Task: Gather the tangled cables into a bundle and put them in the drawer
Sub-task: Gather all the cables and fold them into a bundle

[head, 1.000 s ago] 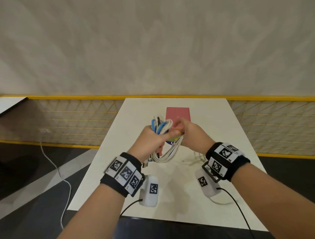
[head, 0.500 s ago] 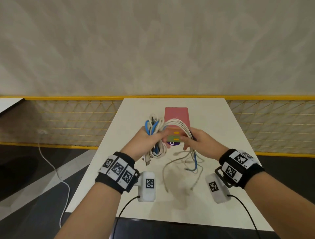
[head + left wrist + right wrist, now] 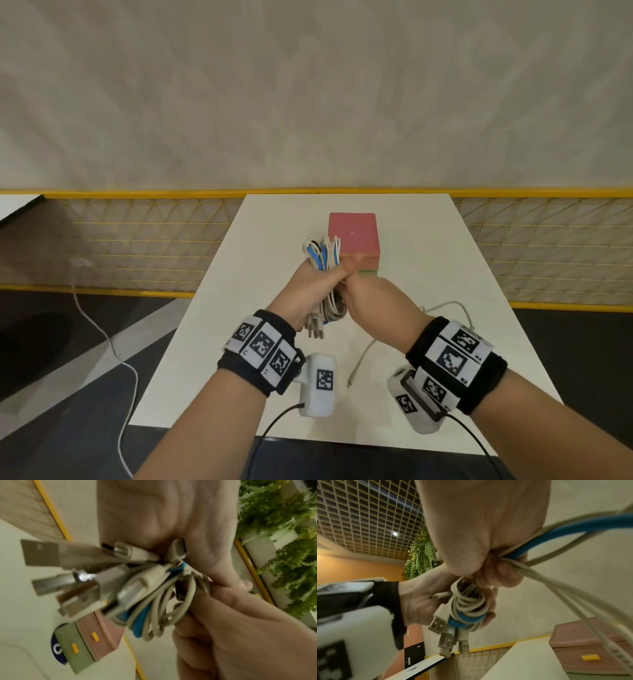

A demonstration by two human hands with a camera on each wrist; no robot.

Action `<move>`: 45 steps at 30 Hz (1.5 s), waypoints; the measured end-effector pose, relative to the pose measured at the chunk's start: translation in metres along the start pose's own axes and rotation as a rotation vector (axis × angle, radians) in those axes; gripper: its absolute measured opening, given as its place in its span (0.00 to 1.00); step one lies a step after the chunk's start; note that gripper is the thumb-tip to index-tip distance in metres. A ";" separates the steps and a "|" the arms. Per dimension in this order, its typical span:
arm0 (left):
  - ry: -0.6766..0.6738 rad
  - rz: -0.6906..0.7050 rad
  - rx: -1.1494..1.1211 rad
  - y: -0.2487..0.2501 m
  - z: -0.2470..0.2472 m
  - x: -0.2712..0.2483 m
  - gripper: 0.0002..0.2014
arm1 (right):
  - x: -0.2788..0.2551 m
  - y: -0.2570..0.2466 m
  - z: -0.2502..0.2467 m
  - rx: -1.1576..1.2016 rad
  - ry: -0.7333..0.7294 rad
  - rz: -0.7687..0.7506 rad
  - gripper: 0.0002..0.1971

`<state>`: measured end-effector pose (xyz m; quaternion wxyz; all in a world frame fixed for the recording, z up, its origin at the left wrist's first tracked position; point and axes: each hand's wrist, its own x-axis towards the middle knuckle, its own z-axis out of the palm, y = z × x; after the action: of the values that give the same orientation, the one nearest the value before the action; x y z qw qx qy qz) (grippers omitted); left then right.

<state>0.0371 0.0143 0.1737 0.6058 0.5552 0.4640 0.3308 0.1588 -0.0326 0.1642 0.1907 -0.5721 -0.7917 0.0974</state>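
My left hand (image 3: 320,282) grips a bundle of white and blue cables (image 3: 322,253) above the table; its loops stick up from the fist and its USB plugs (image 3: 317,329) hang below. My right hand (image 3: 368,291) presses against the bundle's right side, fingers curled round several white and blue strands (image 3: 539,540). One white cable (image 3: 363,356) trails from the right hand down onto the table. Behind the hands stands the small drawer unit (image 3: 354,236), pink on top, green below (image 3: 72,655), with yellow handles; both drawers look pushed in.
The white table (image 3: 428,260) ends at a yellow-railed mesh fence (image 3: 137,246) on the far side. Its near edge lies just under my wrists. A white cord (image 3: 113,346) runs over the dark floor at the left. Green plants (image 3: 283,534) hang nearby.
My right hand has closed in from the right and now meets the left hand at the bundle. The loose hanging strands are drawn up into it; one white end trails on the table.
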 end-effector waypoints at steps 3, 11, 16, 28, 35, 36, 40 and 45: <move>0.082 0.024 -0.085 0.000 0.006 0.001 0.16 | 0.002 -0.004 -0.004 0.018 -0.007 0.010 0.15; 0.392 0.223 -0.422 0.026 -0.007 0.008 0.12 | -0.016 0.012 0.018 0.351 0.175 0.056 0.15; 0.327 0.342 -0.409 0.035 -0.020 0.004 0.09 | -0.033 0.040 0.040 0.266 -0.062 0.159 0.19; 0.008 0.344 -0.305 0.034 -0.017 -0.020 0.16 | -0.003 0.044 0.035 0.417 -0.055 0.169 0.05; -0.108 0.099 0.105 0.007 -0.026 -0.020 0.12 | 0.014 0.048 -0.003 -0.108 0.045 0.078 0.17; -0.109 0.072 0.139 0.003 -0.023 -0.021 0.12 | 0.017 0.044 -0.005 -0.099 0.060 0.089 0.20; -0.161 0.033 0.247 -0.010 -0.013 -0.018 0.14 | 0.024 0.033 0.003 0.059 0.021 0.117 0.26; -0.057 0.031 0.380 -0.023 -0.014 -0.009 0.09 | 0.025 0.036 0.003 0.345 -0.102 0.168 0.34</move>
<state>0.0183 0.0077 0.1531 0.4979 0.6757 0.4923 0.2307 0.1822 0.0024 0.1532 0.2370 -0.5893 -0.7215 0.2759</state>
